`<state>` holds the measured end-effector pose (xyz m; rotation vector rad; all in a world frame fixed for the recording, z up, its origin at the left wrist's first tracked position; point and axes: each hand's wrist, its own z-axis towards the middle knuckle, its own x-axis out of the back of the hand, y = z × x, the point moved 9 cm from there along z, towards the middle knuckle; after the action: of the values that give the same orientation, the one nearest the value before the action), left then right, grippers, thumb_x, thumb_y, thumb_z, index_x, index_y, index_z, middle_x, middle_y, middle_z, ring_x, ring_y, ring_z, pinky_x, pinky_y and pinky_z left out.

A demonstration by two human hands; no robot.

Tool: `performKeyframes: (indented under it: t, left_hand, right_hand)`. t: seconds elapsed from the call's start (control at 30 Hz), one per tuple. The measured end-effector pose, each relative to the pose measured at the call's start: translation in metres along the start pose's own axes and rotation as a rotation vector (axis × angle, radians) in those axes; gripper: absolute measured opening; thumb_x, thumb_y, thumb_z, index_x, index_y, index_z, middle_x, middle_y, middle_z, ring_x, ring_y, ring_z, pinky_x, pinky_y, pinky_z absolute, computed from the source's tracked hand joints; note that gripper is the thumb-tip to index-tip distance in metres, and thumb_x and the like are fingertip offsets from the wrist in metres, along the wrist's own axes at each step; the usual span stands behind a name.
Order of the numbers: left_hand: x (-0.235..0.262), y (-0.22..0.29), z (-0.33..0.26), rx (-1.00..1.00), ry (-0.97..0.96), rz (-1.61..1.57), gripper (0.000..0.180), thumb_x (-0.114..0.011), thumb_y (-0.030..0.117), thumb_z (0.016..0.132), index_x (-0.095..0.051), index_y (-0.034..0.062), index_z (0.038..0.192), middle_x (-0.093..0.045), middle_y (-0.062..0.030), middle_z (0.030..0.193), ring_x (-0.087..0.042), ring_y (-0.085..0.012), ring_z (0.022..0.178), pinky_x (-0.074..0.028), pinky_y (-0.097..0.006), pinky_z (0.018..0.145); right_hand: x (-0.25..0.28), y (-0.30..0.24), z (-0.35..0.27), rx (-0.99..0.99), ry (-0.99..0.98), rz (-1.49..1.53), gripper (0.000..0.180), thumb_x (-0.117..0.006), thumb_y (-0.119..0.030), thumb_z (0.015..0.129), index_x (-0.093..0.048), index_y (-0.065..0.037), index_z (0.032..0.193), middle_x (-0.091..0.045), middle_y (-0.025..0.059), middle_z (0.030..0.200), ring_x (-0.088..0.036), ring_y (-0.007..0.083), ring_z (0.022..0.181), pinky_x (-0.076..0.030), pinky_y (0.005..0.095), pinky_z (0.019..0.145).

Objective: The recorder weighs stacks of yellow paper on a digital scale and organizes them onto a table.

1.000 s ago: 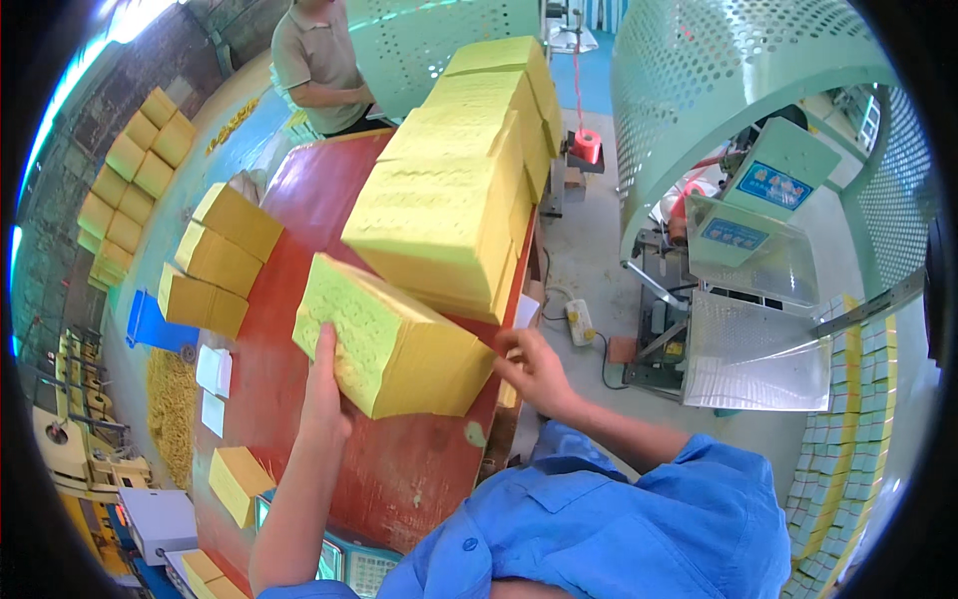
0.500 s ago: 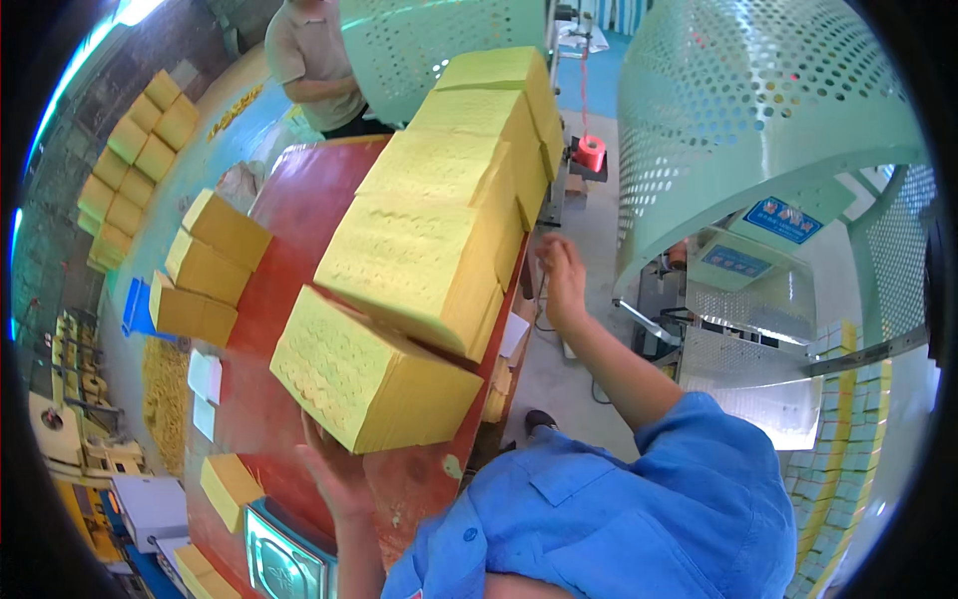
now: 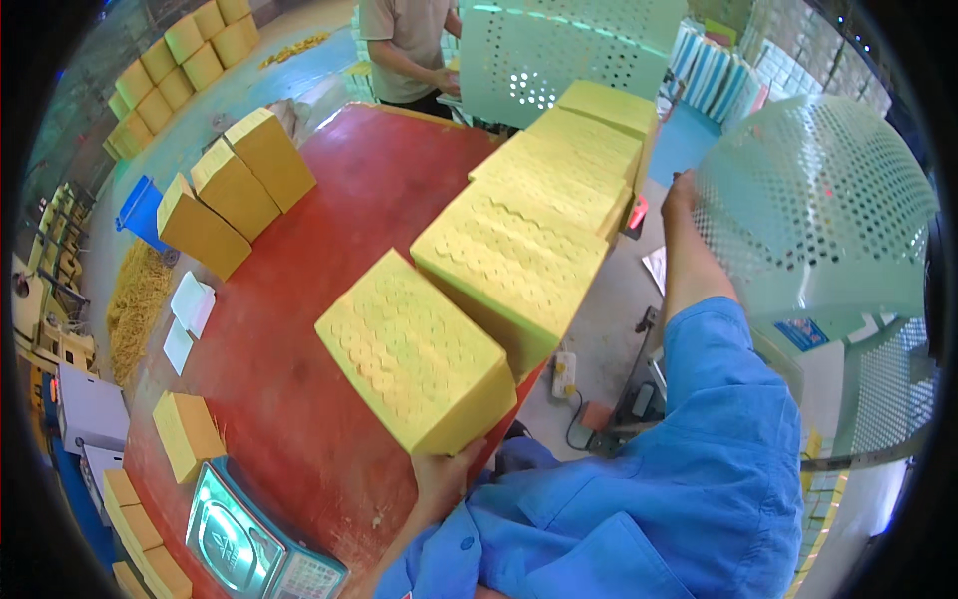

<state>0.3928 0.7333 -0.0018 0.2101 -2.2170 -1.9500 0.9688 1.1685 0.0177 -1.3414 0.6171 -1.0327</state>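
While the yellow rectangular block of stacked paper [image 3: 414,351] sits tilted at the near edge of the red table [image 3: 329,230], the left hand [image 3: 446,473] grips its underside; the right hand [image 3: 683,190] reaches far right beside the green perforated drum [image 3: 818,200], its grip impossible to tell.

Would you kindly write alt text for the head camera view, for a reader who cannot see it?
A person in a blue shirt holds a yellow block from beneath with the left hand over a red table, while the right hand reaches toward a green perforated machine guard. A row of yellow blocks lines the table edge.
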Motion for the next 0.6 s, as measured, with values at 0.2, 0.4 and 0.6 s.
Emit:
performKeyframes:
  t: [0.2,0.4,0.6]
  left_hand:
    - [-0.006,-0.03,-0.003,0.082,0.067,0.273,0.043,-0.082,0.019,0.078,-0.067,0.0062,0.116,-0.069,-0.0122,0.113,-0.064,-0.0299,0.106,-0.05,-0.039,0.09]
    - [-0.03,-0.017,0.013,-0.132,0.084,0.385,0.04,-0.079,0.011,0.08,-0.066,0.0028,0.117,-0.069,-0.013,0.11,-0.066,-0.0239,0.099,-0.054,-0.035,0.083]
    - [-0.025,-0.041,0.022,0.045,0.154,-0.041,0.036,-0.077,0.013,0.082,-0.068,0.0068,0.117,-0.068,-0.0111,0.114,-0.065,-0.0272,0.104,-0.051,-0.038,0.089]
  right_hand:
    - [-0.112,-0.013,-0.033,-0.337,-0.848,0.28,0.06,-0.041,-0.054,0.099,-0.065,-0.003,0.119,-0.068,0.0115,0.114,-0.063,0.0222,0.107,-0.048,0.0371,0.094]
    - [-0.125,-0.035,-0.085,0.11,-1.205,0.112,0.044,-0.05,-0.039,0.098,-0.061,-0.003,0.121,-0.066,0.0127,0.118,-0.06,0.023,0.111,-0.045,0.0388,0.101]
    - [-0.139,-0.012,-0.096,-0.41,-1.161,0.376,0.04,-0.054,-0.033,0.096,-0.06,-0.003,0.123,-0.065,0.0118,0.121,-0.062,0.0236,0.109,-0.048,0.0394,0.097]
